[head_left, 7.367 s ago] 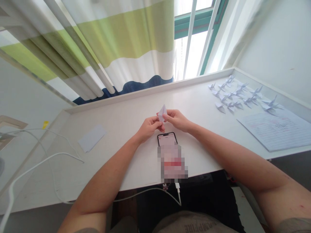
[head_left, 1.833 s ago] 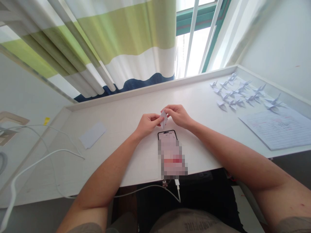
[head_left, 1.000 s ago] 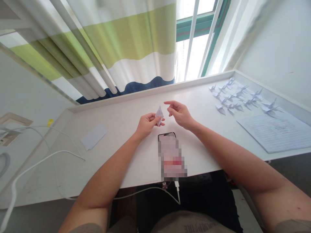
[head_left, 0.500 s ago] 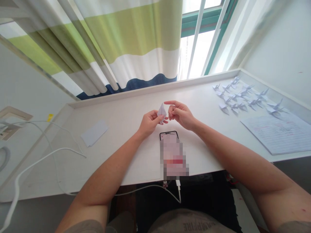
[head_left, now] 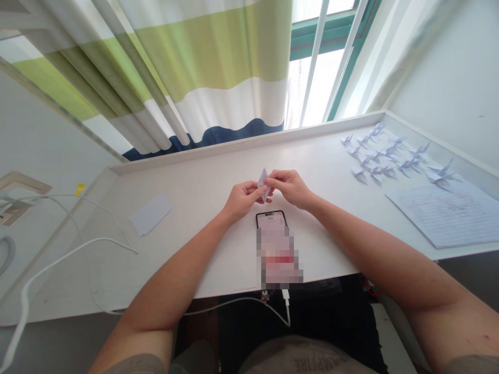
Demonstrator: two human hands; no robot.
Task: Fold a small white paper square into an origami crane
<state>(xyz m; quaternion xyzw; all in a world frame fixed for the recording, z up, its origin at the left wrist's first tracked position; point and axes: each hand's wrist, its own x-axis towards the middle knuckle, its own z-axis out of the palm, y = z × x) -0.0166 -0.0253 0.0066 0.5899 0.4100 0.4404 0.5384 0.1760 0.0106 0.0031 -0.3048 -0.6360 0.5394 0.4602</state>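
Observation:
Above the desk, a small diamond-shaped piece of folded white paper (head_left: pixel 263 177) is held upright between my two hands. My left hand (head_left: pixel 240 200) pinches its lower left part, thumb in front and fingers behind. On its right side my right hand (head_left: pixel 291 188) is closed, thumb and index finger gripping the paper's edge. The fingers partly cover the paper's lower half. Just below my hands a phone (head_left: pixel 272 221) lies on the desk, its screen lit and partly pixelated.
Several folded paper cranes (head_left: pixel 409 162) stand at the desk's right back, by lined sheets with writing (head_left: pixel 448 215). Blank paper sheets (head_left: pixel 151 213) lie on the left. A white cable (head_left: pixel 70 259) crosses the left side; a charging plug (head_left: pixel 286 297) hangs below the phone. A raised rim (head_left: pixel 218 147) edges the back.
My right hand has moved left onto the paper; its extended index finger has curled in and now pinches the edge with the thumb. The paper has turned slightly and shifted right.

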